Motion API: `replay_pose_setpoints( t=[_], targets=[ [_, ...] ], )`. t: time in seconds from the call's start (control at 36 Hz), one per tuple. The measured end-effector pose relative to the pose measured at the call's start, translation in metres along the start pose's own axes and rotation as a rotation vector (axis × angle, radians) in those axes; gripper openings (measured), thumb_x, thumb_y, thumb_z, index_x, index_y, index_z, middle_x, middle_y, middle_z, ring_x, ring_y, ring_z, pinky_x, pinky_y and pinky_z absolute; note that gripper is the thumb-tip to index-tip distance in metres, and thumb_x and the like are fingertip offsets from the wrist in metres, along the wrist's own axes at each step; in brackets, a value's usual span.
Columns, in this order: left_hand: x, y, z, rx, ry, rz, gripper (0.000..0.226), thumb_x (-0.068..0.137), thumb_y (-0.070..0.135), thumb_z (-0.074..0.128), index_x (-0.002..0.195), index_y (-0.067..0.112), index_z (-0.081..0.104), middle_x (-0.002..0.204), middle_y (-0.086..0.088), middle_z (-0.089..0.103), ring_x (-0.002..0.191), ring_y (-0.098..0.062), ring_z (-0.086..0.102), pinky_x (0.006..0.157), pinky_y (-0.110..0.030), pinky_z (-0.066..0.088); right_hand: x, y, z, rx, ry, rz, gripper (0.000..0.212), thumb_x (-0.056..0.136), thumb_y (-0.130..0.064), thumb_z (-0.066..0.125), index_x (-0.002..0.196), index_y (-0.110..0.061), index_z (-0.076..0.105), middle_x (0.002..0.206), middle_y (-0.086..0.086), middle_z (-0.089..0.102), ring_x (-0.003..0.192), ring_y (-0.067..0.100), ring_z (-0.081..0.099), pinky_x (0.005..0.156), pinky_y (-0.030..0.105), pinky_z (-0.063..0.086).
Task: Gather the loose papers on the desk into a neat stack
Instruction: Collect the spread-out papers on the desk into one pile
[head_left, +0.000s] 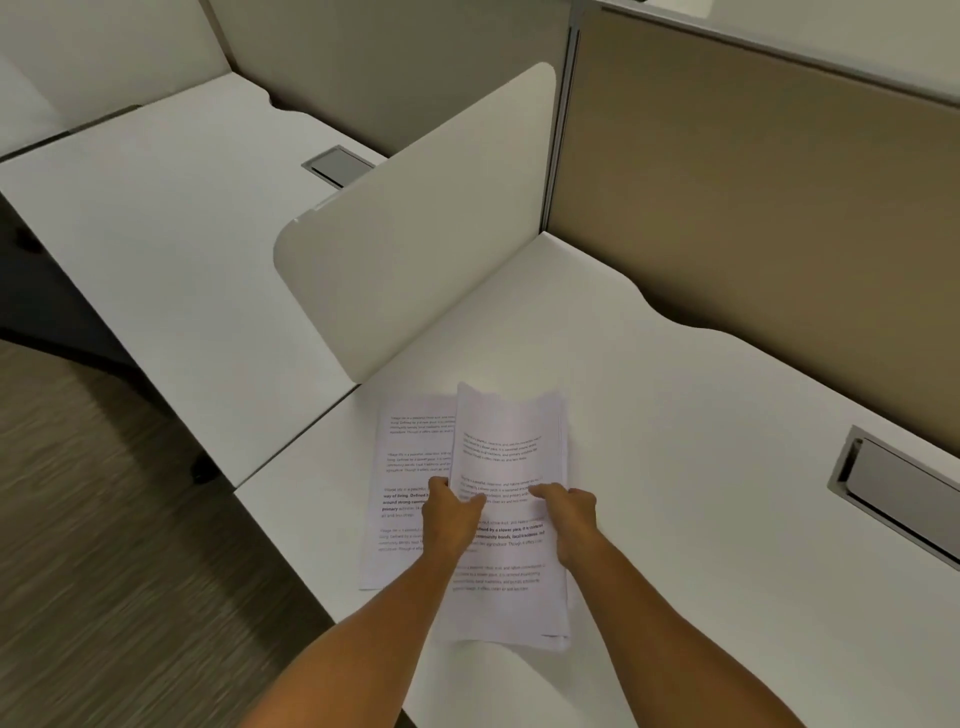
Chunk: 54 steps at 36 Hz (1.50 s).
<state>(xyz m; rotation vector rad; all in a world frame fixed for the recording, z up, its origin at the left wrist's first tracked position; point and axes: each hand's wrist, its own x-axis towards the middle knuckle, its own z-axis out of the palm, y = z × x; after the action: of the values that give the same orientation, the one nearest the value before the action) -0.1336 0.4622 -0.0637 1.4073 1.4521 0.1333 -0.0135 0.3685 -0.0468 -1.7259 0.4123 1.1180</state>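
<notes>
A bundle of printed papers (511, 447) is held slightly above the white desk (701, 467), its near end hanging past my wrists. My left hand (451, 512) grips the bundle's left edge, thumb on top. My right hand (571, 519) clasps its right side, fingers curled over the top sheet. Another printed sheet (405, 467) lies flat on the desk to the left, partly under the bundle and my left hand.
A white divider panel (415, 223) stands just beyond the papers at the desk's left edge. A tan partition wall (753, 218) rises behind. A metal cable hatch (904, 493) is set into the desk at right. The neighbouring desk (156, 234) lies to the left, carpet below.
</notes>
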Motion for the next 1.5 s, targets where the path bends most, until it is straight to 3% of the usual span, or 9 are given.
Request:
replay_pose_setpoints(
  t=[0.14, 0.28, 0.47, 0.64, 0.78, 0.92, 1.08, 1.33, 1.5],
  targets=[
    [0.002, -0.003, -0.016, -0.181, 0.037, -0.062, 0.042, 0.082, 0.015, 0.074, 0.112, 0.013, 0.046, 0.110, -0.011, 0.066, 0.085, -0.021, 0.066, 0.064, -0.028, 0.056, -0.004, -0.009, 0.003, 0.025, -0.082, 0.055, 0.039, 0.084, -0.012, 0.073, 0.120, -0.001, 0.062, 0.115, 0.022, 0.069, 0.104, 0.041, 0.068, 0.093, 0.054, 0.057],
    [0.009, -0.008, -0.047, -0.393, -0.004, -0.102, 0.035, 0.080, 0.005, 0.074, 0.114, 0.005, 0.066, 0.110, -0.012, 0.072, 0.096, -0.030, 0.070, 0.088, -0.045, 0.059, -0.007, -0.025, 0.007, -0.043, -0.122, 0.019, 0.022, 0.081, -0.006, 0.070, 0.102, -0.003, 0.068, 0.104, 0.022, 0.073, 0.095, 0.041, 0.072, 0.085, 0.057, 0.060],
    [0.022, -0.008, -0.088, -0.435, -0.013, -0.080, 0.032, 0.078, 0.004, 0.076, 0.109, 0.004, 0.072, 0.102, -0.012, 0.076, 0.088, -0.031, 0.074, 0.082, -0.046, 0.061, -0.011, -0.036, 0.033, -0.125, -0.159, -0.070, 0.023, 0.077, -0.003, 0.073, 0.099, -0.006, 0.065, 0.098, 0.015, 0.073, 0.080, 0.030, 0.071, 0.053, 0.033, 0.059],
    [0.037, -0.018, -0.106, -0.302, 0.043, -0.079, 0.028, 0.079, 0.006, 0.078, 0.106, 0.004, 0.072, 0.096, -0.013, 0.075, 0.083, -0.031, 0.073, 0.074, -0.040, 0.062, -0.001, -0.019, 0.051, -0.261, -0.096, -0.144, 0.041, 0.075, -0.012, 0.081, 0.112, -0.006, 0.062, 0.108, 0.013, 0.071, 0.097, 0.033, 0.070, 0.082, 0.049, 0.061],
    [0.044, -0.029, -0.106, -0.241, 0.133, -0.092, 0.017, 0.083, 0.010, 0.075, 0.098, 0.006, 0.069, 0.097, -0.016, 0.074, 0.076, -0.026, 0.070, 0.062, -0.030, 0.056, 0.007, -0.004, 0.058, -0.420, -0.061, -0.228, 0.020, 0.075, -0.009, 0.078, 0.086, -0.017, 0.063, 0.111, 0.013, 0.073, 0.081, 0.020, 0.065, 0.079, 0.035, 0.056],
    [0.049, -0.036, -0.094, -0.031, 0.210, -0.072, 0.028, 0.086, 0.016, 0.071, 0.110, 0.004, 0.063, 0.113, -0.018, 0.067, 0.094, -0.030, 0.065, 0.082, -0.042, 0.058, 0.011, -0.002, 0.070, -0.635, 0.019, -0.230, 0.055, 0.077, -0.023, 0.077, 0.126, -0.012, 0.055, 0.128, 0.012, 0.053, 0.117, 0.033, 0.055, 0.103, 0.046, 0.050],
    [0.049, -0.028, -0.079, 0.323, 0.256, -0.089, 0.055, 0.082, 0.030, 0.074, 0.125, 0.004, 0.051, 0.136, -0.017, 0.039, 0.123, -0.037, 0.038, 0.092, -0.048, 0.051, 0.021, -0.005, 0.073, -0.441, -0.084, -0.162, 0.053, 0.078, -0.012, 0.077, 0.125, -0.001, 0.055, 0.129, 0.015, 0.059, 0.110, 0.031, 0.063, 0.091, 0.037, 0.056],
    [0.043, -0.034, -0.080, 0.013, 0.161, -0.021, 0.043, 0.087, 0.012, 0.069, 0.123, 0.008, 0.044, 0.122, -0.012, 0.056, 0.086, -0.019, 0.061, 0.073, -0.031, 0.058, 0.025, 0.001, 0.069, -0.300, -0.144, -0.088, 0.053, 0.080, -0.005, 0.076, 0.128, -0.005, 0.051, 0.114, 0.005, 0.060, 0.097, 0.024, 0.056, 0.085, 0.034, 0.047],
    [0.034, -0.045, -0.078, -0.216, 0.130, -0.049, 0.042, 0.088, 0.011, 0.070, 0.125, 0.007, 0.051, 0.108, -0.006, 0.065, 0.084, -0.015, 0.063, 0.065, -0.021, 0.051, 0.008, 0.003, 0.079, -0.629, 0.076, -0.154, 0.057, 0.085, -0.019, 0.065, 0.138, -0.009, 0.046, 0.137, 0.017, 0.038, 0.123, 0.035, 0.043, 0.090, 0.037, 0.043]
  ],
)
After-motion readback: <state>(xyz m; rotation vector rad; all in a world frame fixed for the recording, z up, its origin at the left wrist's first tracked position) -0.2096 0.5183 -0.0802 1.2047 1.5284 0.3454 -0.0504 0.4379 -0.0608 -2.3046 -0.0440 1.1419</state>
